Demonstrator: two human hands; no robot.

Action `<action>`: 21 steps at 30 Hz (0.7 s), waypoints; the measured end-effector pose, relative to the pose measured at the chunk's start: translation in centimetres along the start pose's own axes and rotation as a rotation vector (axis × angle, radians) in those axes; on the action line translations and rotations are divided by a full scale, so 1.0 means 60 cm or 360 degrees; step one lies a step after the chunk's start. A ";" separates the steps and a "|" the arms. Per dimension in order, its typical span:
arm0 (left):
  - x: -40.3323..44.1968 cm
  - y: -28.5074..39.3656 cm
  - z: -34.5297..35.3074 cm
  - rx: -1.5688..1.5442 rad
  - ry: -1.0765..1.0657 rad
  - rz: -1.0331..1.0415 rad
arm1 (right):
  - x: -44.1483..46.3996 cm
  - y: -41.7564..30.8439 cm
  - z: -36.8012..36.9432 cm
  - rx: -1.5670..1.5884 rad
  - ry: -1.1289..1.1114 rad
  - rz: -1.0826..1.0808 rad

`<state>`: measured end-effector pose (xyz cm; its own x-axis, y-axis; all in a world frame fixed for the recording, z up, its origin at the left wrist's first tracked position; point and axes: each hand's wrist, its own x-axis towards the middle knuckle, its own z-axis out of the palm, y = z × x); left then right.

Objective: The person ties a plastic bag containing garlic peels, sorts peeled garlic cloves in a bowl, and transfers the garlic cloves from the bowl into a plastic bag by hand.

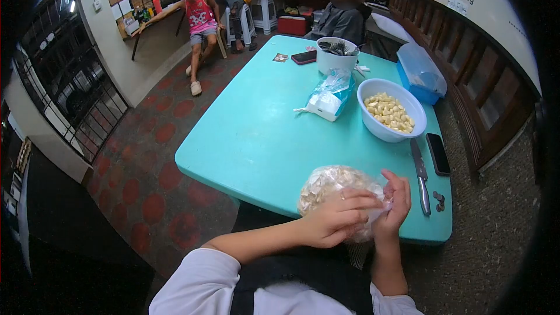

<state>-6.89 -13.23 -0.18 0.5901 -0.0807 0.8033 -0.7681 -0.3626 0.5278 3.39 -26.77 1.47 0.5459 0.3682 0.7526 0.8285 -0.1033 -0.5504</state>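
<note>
A clear plastic bag (326,185) filled with pale, whitish pieces, which look like garlic, rests at the near edge of the turquoise table (262,134). My left hand (338,217) lies across the bag's near side, its fingers bent toward the gathered plastic. On the other side, my right hand (395,203) pinches the plastic at the bag's mouth, fingers curled. Both hands meet around this opening, and the left fingertips are partly hidden. Beyond them stands a light blue bowl (389,135) holding peeled garlic cloves (388,112).
Right of the bag lie a knife (420,181), a black phone (438,154) and several coins (439,200). Farther back are a tissue pack (328,99), a white utensil tub (336,64), another phone (304,58) and a blue lidded box (420,73). Several people sit beyond.
</note>
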 end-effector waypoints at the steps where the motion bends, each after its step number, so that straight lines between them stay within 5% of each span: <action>1: 0.001 0.000 0.001 -0.0220 -0.0054 0.0000 | 0.001 0.000 0.000 -0.0082 0.0009 -0.0104; 6: -0.011 -0.014 -0.009 -0.0666 -0.0133 -0.0414 | 0.017 0.039 -0.012 -0.0382 -0.0032 -0.0706; 9: -0.018 -0.016 -0.033 -0.0298 -0.0271 -0.0370 | 0.022 0.041 -0.044 -0.0344 -0.0550 -0.0750; 12: -0.040 -0.028 -0.072 0.0107 -0.0358 -0.0286 | 0.021 0.063 -0.086 -0.0244 -0.0605 -0.0730; 13: -0.047 -0.029 -0.088 0.0219 -0.0369 -0.0256 | 0.019 0.076 -0.097 -0.0273 -0.0353 -0.0754; 16: -0.064 -0.003 -0.129 0.0323 -0.0388 -0.0577 | 0.013 0.112 -0.150 -0.0798 -0.0363 -0.0686; 19: -0.071 -0.002 -0.133 0.0426 -0.0430 -0.0506 | -0.011 0.135 -0.132 -0.0755 -0.0335 -0.0614; 21: -0.086 -0.023 -0.127 0.0423 -0.0334 -0.0612 | -0.032 0.151 -0.115 -0.0742 -0.0219 -0.0241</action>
<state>-10.74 -5.22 -2.94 0.8758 -0.0700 0.4776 -0.4120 -0.6240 0.6640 10.70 -34.78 -2.46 0.4200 0.5259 0.7396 0.8818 -0.4291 -0.1956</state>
